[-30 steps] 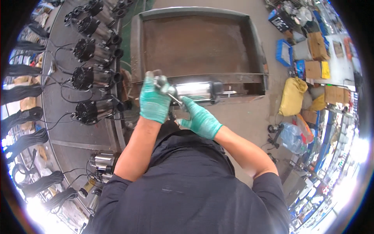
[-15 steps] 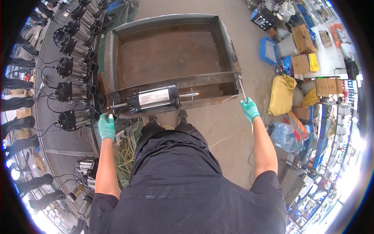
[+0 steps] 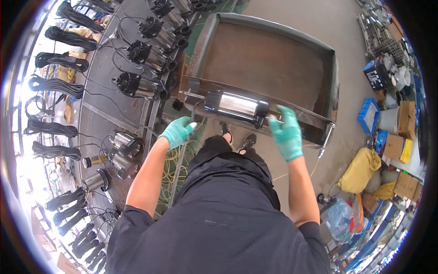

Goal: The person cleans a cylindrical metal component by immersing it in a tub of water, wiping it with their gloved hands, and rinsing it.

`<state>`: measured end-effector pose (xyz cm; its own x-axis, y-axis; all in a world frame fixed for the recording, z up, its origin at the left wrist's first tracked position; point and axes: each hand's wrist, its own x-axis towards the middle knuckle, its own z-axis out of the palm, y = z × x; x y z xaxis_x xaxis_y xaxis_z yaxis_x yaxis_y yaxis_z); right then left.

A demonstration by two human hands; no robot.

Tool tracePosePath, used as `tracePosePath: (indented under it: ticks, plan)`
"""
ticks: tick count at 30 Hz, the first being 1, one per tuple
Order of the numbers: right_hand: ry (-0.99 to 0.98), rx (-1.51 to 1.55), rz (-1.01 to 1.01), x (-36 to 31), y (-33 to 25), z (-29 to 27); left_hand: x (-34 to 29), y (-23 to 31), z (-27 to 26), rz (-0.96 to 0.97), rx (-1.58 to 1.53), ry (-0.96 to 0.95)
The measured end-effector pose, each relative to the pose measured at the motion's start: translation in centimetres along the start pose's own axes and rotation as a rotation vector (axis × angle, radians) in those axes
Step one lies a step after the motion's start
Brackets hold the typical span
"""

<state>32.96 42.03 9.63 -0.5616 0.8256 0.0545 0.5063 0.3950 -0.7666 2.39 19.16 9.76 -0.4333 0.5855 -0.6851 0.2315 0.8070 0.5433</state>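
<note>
A submersible pump (image 3: 237, 106) with a silver barrel and black ends lies sideways along the near edge of a rusty metal tub (image 3: 269, 59). Its left rod sticks out over the tub's corner. My right hand (image 3: 288, 134), in a green glove and slightly blurred, is at the pump's right end with thumb and fingers apart. My left hand (image 3: 177, 133), also gloved, is below the pump's left end; its fingers are apart and nothing shows in them. A slim metal air blow gun (image 3: 326, 141) with a thin hose hangs at the tub's right corner, touched by neither hand.
More pumps (image 3: 141, 86) with coiled black cables (image 3: 57, 86) line the bench on the left. Yellow hose (image 3: 171, 171) lies tangled beside my legs. To the right are a yellow sack (image 3: 360, 171), a blue crate (image 3: 368, 116) and cardboard boxes (image 3: 406, 121).
My right hand has let go of the air blow gun and moved left to the pump's right end. My left hand remains near the left end. The whole view has shifted.
</note>
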Motion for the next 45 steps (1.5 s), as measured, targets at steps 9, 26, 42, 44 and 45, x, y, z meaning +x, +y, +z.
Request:
tracePosePath:
  ticks: [9,26,42,44,45]
  plan:
    - [-0.453,-0.325,-0.011,8.6,-3.3,2.4,-2.7,3.2,-4.4,-0.087,-0.696,-0.142]
    - [-0.372,-0.715,0.057,20.4,3.4,-2.2,11.7,11.5,-6.5,0.509,0.647,0.227]
    - [-0.406,-0.811,0.209,24.0,9.6,11.0,22.6,9.9,-3.3,0.158,0.509,0.276]
    - [-0.363,-0.787,0.223,23.8,10.3,11.7,22.8,10.2,-3.2,0.14,0.504,0.277]
    - [-0.367,-0.785,0.225,23.7,10.5,12.1,22.9,10.3,-3.2,0.118,0.525,0.264]
